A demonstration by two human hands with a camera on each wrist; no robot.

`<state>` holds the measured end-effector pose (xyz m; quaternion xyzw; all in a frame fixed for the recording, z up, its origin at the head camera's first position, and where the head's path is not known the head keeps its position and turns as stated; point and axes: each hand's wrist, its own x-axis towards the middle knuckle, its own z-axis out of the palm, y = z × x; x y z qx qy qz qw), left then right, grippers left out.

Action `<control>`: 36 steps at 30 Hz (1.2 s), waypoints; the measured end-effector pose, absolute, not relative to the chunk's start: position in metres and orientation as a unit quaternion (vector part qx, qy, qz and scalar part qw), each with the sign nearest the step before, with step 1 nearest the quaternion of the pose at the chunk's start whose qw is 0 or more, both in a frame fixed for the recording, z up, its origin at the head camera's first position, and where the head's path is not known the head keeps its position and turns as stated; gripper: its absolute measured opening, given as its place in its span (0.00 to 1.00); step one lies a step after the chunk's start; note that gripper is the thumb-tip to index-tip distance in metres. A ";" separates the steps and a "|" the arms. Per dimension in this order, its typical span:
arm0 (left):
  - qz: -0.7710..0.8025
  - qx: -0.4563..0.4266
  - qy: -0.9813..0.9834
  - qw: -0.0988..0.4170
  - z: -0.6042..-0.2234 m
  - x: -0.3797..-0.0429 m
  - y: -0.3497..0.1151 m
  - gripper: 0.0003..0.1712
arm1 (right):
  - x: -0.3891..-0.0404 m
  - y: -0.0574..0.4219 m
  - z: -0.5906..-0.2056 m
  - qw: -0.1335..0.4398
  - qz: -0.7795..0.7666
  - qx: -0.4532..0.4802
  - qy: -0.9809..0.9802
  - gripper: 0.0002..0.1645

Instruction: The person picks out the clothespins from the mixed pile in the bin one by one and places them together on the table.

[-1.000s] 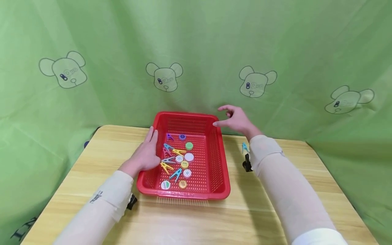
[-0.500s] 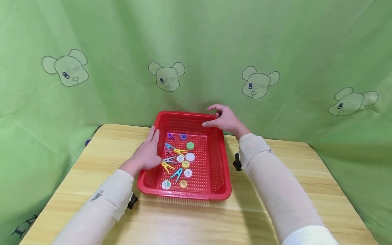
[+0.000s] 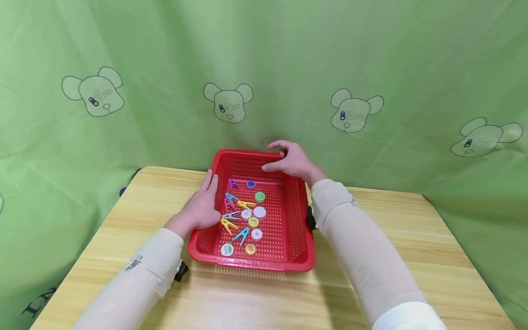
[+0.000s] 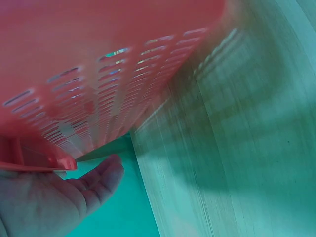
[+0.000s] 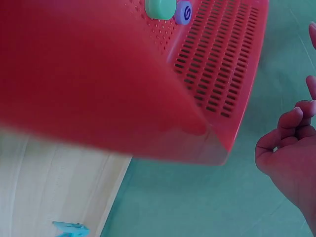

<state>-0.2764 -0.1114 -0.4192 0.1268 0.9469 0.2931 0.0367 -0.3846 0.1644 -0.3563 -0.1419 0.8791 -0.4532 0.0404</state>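
A red plastic basket [image 3: 270, 266] with slotted walls stands on the table. Inside lie several plastic clothespins, such as a blue one [image 3: 242, 235] and a yellow one [image 3: 246, 205], mostly along its left side. Among them are several bottle caps, including a green cap [image 3: 260, 197] and a purple cap [image 5: 183, 12]. My left hand [image 3: 202, 206] holds the basket's left rim, its fingers along the outside in the left wrist view. Over the far right corner, my right hand [image 3: 293, 160] holds nothing, thumb and fingers spread apart.
The wooden table [image 3: 144, 201] runs up to a green curtain [image 3: 280, 55] printed with mouse heads. A blue clothespin [image 5: 71, 228] lies on the table right of the basket; the right sleeve [image 3: 350, 229] hides it in the head view.
My right hand has moved left, from beside the basket's far right corner to over it. The left hand keeps its place on the rim. The head view has shifted slightly.
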 end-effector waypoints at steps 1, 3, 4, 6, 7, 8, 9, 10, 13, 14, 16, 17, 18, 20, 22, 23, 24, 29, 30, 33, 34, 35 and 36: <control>0.295 0.126 0.946 0.038 -0.420 -0.277 -0.112 0.66 | -0.385 0.162 -0.356 0.042 -0.454 -0.144 0.878 0.40; 0.298 0.124 0.946 0.039 -0.420 -0.277 -0.112 0.66 | -0.387 0.156 -0.356 0.042 -0.457 -0.150 0.876 0.40; 0.300 0.122 0.945 0.040 -0.420 -0.277 -0.112 0.65 | -0.387 0.153 -0.357 0.042 -0.459 -0.153 0.874 0.40; 0.304 0.122 0.944 0.039 -0.421 -0.278 -0.111 0.65 | -0.389 0.148 -0.359 0.043 -0.463 -0.156 0.871 0.39; 0.305 0.121 0.944 0.039 -0.421 -0.278 -0.111 0.65 | -0.389 0.146 -0.360 0.045 -0.466 -0.156 0.870 0.39; 0.306 0.120 0.944 0.038 -0.420 -0.277 -0.111 0.65 | -0.389 0.143 -0.361 0.049 -0.468 -0.156 0.868 0.39; 0.305 0.121 0.944 0.038 -0.420 -0.277 -0.111 0.65 | -0.390 0.141 -0.363 0.053 -0.472 -0.156 0.866 0.39; 0.306 0.119 0.944 0.039 -0.420 -0.277 -0.111 0.65 | -0.389 0.140 -0.365 0.059 -0.474 -0.155 0.865 0.39; 0.307 0.118 0.944 0.039 -0.419 -0.277 -0.111 0.65 | -0.389 0.135 -0.369 0.079 -0.486 -0.148 0.858 0.39; 0.307 0.117 0.944 0.039 -0.420 -0.277 -0.111 0.65 | -0.389 0.133 -0.370 0.084 -0.490 -0.146 0.855 0.39; 0.308 0.116 0.943 0.040 -0.420 -0.277 -0.111 0.65 | -0.388 0.130 -0.374 0.090 -0.498 -0.141 0.851 0.39; 0.308 0.116 0.943 0.039 -0.420 -0.277 -0.111 0.65 | -0.388 0.129 -0.376 0.091 -0.501 -0.139 0.849 0.38; 0.309 0.116 0.943 0.039 -0.420 -0.277 -0.111 0.65 | -0.389 0.127 -0.378 0.091 -0.503 -0.138 0.848 0.38; 0.307 0.117 0.944 0.039 -0.421 -0.277 -0.112 0.65 | -0.389 0.124 -0.383 0.090 -0.504 -0.137 0.848 0.37; 0.308 0.116 0.943 0.040 -0.420 -0.277 -0.112 0.65 | -0.389 0.121 -0.387 0.089 -0.505 -0.140 0.847 0.36; 0.308 0.116 0.943 0.041 -0.420 -0.278 -0.112 0.65 | -0.390 0.119 -0.389 0.091 -0.507 -0.142 0.845 0.36; 0.309 0.115 0.943 0.042 -0.420 -0.278 -0.112 0.65 | -0.390 0.118 -0.391 0.092 -0.508 -0.143 0.844 0.36; 0.309 0.116 0.943 0.041 -0.418 -0.278 -0.112 0.64 | -0.391 0.112 -0.398 0.098 -0.519 -0.141 0.837 0.36; 0.308 0.117 0.943 0.040 -0.418 -0.278 -0.112 0.64 | -0.392 0.112 -0.400 0.099 -0.522 -0.139 0.836 0.36; 0.301 0.119 0.945 0.037 -0.418 -0.278 -0.112 0.64 | -0.392 0.109 -0.406 0.104 -0.527 -0.132 0.833 0.36; 0.300 0.120 0.946 0.036 -0.418 -0.278 -0.112 0.64 | -0.392 0.108 -0.408 0.105 -0.527 -0.129 0.833 0.35; 0.298 0.120 0.946 0.037 -0.418 -0.278 -0.112 0.65 | -0.393 0.107 -0.410 0.105 -0.526 -0.127 0.834 0.35; 0.297 0.120 0.947 0.037 -0.418 -0.278 -0.112 0.65 | -0.393 0.106 -0.412 0.104 -0.524 -0.126 0.836 0.35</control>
